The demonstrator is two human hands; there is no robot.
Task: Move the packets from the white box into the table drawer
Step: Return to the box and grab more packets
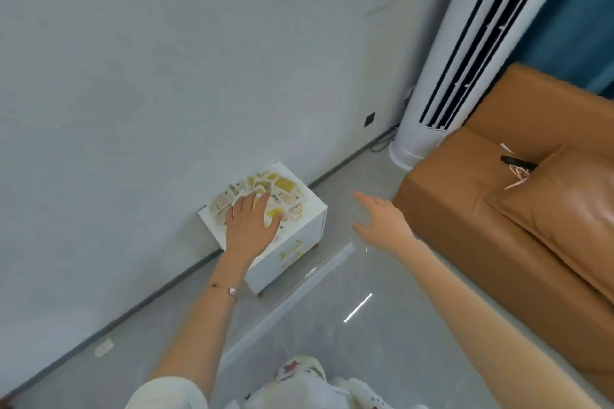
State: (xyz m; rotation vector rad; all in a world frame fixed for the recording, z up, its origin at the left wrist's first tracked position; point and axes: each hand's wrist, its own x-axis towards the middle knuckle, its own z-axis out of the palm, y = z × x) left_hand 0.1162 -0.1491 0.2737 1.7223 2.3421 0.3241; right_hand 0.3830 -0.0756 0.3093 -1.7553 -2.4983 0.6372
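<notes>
A small white bedside table [309, 236] stands against the wall, its two drawers [292, 251] with gold handles both closed. Several yellow and beige packets [282, 191] are heaped on its top; whether they lie in a white box I cannot tell. My left hand [251, 221] is stretched out over the heap with straight spread fingers and holds nothing; whether it touches the packets is unclear. Palm down to the right of the table, my right hand [378, 219] hovers over the floor, fingers extended and empty.
A tan leather sofa [498, 216] fills the right side, with a dark object and papers on its seat. A tall white floor air conditioner [455, 60] stands in the corner behind it. Glossy grey floor tiles [332, 325] lie between me and the table.
</notes>
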